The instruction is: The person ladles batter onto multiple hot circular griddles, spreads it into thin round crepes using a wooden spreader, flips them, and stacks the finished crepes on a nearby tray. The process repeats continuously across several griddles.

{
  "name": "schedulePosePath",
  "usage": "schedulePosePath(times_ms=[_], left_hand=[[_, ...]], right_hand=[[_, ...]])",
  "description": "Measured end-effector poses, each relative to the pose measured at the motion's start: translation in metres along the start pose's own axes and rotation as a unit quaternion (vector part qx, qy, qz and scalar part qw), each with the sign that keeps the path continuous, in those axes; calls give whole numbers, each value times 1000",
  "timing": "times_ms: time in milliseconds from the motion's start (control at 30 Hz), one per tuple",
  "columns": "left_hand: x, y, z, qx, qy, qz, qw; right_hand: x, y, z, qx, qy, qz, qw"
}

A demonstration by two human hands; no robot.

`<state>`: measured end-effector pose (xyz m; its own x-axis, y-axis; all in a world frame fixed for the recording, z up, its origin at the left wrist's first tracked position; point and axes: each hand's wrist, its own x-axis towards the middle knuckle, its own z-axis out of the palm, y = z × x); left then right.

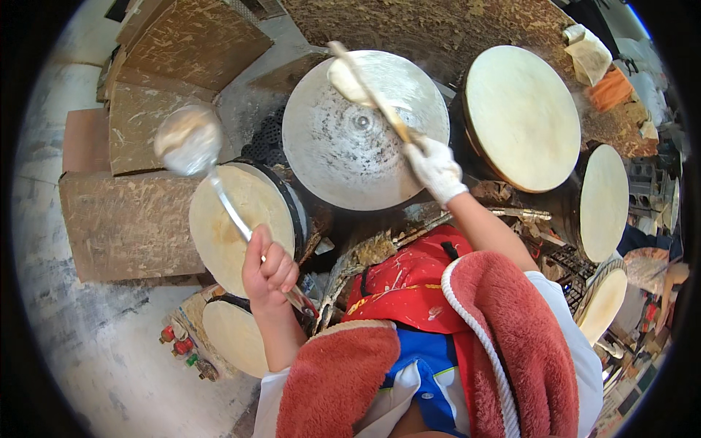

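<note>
My left hand (269, 269), bare, is wrapped round the handle of a metal ladle (188, 142). The ladle's bowl is blurred and hangs above the left-hand round top. In a white glove, my right hand (436, 174) grips a long wooden stick (381, 104), flat and blurred toward its far end. It reaches over a round grey griddle (321, 135) straight ahead. A pool of white batter (347, 84) lies near the griddle's far edge, partly under the stick. A thin whitish smear runs across the plate to the right of the pool.
Pale, round-topped drums stand around me: one at left (237, 212), one at far right (522, 117), others at both sides. Worn brown boards (131, 223) border the left. An orange cloth (612, 91) lies on the brown surface at the back right.
</note>
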<state>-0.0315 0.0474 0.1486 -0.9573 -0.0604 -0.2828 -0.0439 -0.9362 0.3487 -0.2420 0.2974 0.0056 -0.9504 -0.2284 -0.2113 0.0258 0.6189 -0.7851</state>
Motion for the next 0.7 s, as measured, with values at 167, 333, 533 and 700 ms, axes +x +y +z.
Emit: schedulePosePath(times_ms=[167, 333, 533, 700], left_hand=[[-28, -8, 6, 162, 134, 85, 974], [-25, -34, 9, 120, 213, 64, 968], [-30, -44, 13, 43, 193, 114, 974], [-35, -57, 13, 46, 257, 121, 958]], right_hand=[[20, 11, -26, -21, -46, 15, 999], [28, -9, -8, -33, -140, -79, 986], [85, 1, -48, -62, -98, -156, 981], [92, -1, -37, -115, -235, -175, 949]])
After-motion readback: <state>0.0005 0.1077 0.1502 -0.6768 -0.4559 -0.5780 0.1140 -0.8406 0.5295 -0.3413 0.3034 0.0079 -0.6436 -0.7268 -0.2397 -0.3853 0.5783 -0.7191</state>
